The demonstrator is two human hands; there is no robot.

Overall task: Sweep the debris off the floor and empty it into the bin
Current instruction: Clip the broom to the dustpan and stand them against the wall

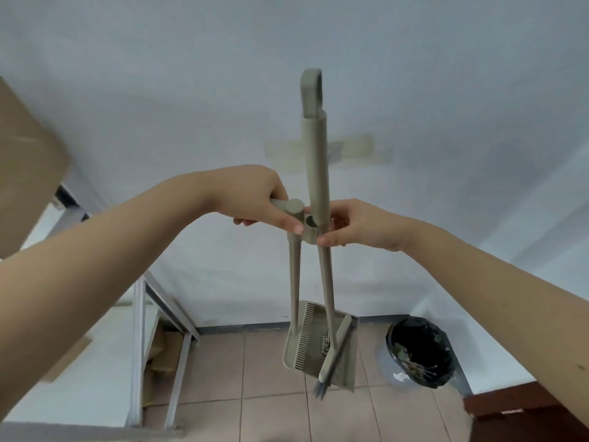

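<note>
I hold a beige broom and dustpan set upright in front of a white wall. My left hand (pixel 255 200) grips the dustpan's handle top (pixel 288 207), whose pole runs down to the dustpan (pixel 314 342) hanging above the tiled floor. My right hand (pixel 353 226) pinches the broom's pole (pixel 315 173) where it sits in the clip joining both handles. The broom head (pixel 333 355) rests against the pan, bristles pointing down. A bin (pixel 419 352) with a black liner stands on the floor to the right, with some debris inside.
A white metal-framed table (pixel 140 314) stands at the left with cardboard (pixel 162 355) beneath it. A large cardboard piece (pixel 25 167) fills the upper left. Dark brown furniture (pixel 526 416) sits at the bottom right. Brown floor tiles (pixel 271 378) lie below.
</note>
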